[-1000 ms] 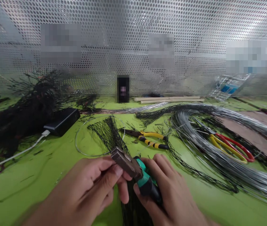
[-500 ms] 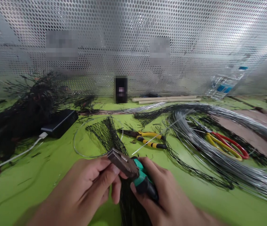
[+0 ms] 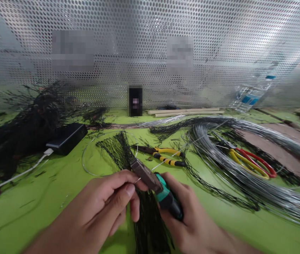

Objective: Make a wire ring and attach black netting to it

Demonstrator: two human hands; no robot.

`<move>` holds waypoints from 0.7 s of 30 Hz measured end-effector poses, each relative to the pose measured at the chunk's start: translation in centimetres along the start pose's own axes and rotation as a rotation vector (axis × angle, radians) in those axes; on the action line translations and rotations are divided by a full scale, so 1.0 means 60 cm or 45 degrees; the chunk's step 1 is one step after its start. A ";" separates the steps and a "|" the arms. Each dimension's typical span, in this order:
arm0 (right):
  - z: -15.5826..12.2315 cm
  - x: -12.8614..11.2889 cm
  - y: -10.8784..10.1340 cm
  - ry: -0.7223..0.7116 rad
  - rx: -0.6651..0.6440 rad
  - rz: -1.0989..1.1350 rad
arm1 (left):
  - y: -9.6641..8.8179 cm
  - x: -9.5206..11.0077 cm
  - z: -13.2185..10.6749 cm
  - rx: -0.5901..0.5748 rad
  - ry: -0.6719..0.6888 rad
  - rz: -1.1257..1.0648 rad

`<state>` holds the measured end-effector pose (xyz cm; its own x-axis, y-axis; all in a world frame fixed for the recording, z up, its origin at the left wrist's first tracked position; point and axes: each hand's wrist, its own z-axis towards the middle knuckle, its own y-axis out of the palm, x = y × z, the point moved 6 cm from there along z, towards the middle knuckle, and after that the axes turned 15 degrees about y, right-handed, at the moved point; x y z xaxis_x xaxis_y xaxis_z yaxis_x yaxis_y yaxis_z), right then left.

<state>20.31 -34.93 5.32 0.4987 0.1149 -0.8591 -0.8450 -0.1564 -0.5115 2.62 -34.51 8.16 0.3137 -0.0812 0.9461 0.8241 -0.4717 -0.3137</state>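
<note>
My right hand [image 3: 183,208] is wrapped round the green and black handles of a pair of pliers [image 3: 150,176], whose worn metal jaws point up and to the left. Between thumb and forefinger, my left hand [image 3: 112,199] pinches a thin metal wire [image 3: 138,180] just left of the jaws. The wire's loop [image 3: 83,158] curves away over the table behind that hand. Below both hands runs a bundle of black netting [image 3: 150,225], its frayed end spreading out beyond them. Whether the jaws touch the wire I cannot tell.
Yellow-black long-nose pliers [image 3: 160,154] lie ahead on the green table [image 3: 67,211]. To the right are a large wire coil [image 3: 234,176] and red-yellow-handled scissors [image 3: 255,162]. A black box [image 3: 69,139] with a white cable and a netting heap [image 3: 20,130] sit left. Behind stands a perforated metal panel [image 3: 128,46].
The pliers in my right hand have shifted slightly right and up in view, away from my left fingertips. A short length of wire now shows at those fingertips.
</note>
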 end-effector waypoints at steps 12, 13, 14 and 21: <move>-0.004 0.000 -0.013 -0.001 0.175 -0.054 | -0.007 0.001 0.001 -0.025 0.011 -0.013; -0.002 0.002 -0.016 -0.002 0.187 -0.066 | -0.008 0.004 0.002 -0.022 0.029 0.017; 0.000 0.003 -0.019 -0.004 0.195 -0.085 | -0.009 0.006 0.003 -0.021 0.049 0.045; 0.002 -0.001 -0.023 0.023 0.128 -0.218 | -0.010 0.003 0.005 0.013 0.138 0.108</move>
<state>21.40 -34.60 6.07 0.6395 0.1137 -0.7603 -0.7620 -0.0372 -0.6465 2.33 -33.99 8.52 0.3304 -0.2152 0.9190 0.8017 -0.4499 -0.3936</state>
